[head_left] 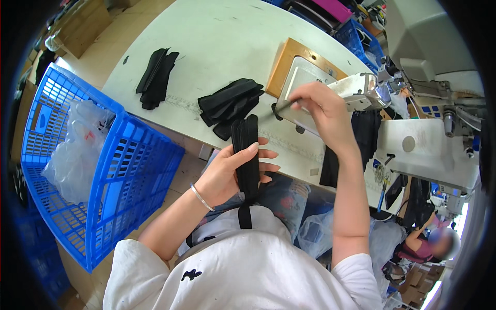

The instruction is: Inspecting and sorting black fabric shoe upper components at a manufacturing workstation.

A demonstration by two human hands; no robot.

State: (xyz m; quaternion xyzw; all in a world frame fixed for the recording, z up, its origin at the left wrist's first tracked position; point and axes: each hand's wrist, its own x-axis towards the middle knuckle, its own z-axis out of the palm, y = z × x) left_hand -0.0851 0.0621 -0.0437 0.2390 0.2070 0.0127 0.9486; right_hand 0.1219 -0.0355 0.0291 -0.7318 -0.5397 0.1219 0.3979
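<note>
A: What does the left hand (221,174) have hold of?

B: A long black bundle (247,155) of stacked, folded strips; the thumb lies across its front and the fingers wrap behind it, their tips showing past its right side; so the grip is closed around it, and the bundle stands nearly upright in view at the table's near edge

A: And the right hand (326,109)?

B: It is above the pale table (206,39), near the sewing machine (356,89); thumb and fingertips are pinched together on a thin dark piece (288,105); that piece is blurred, so I cannot tell what it is

A: What lies around them?

B: A fanned black pile (230,102) just beyond the bundle; a smaller black stack (156,77) farther left on the table; black cloth (363,137) to the right of the right forearm; a blue crate (135,155) at the person's left, with clear plastic bags (77,150) inside; a silvery bangle (200,197) circles the left wrist
</note>
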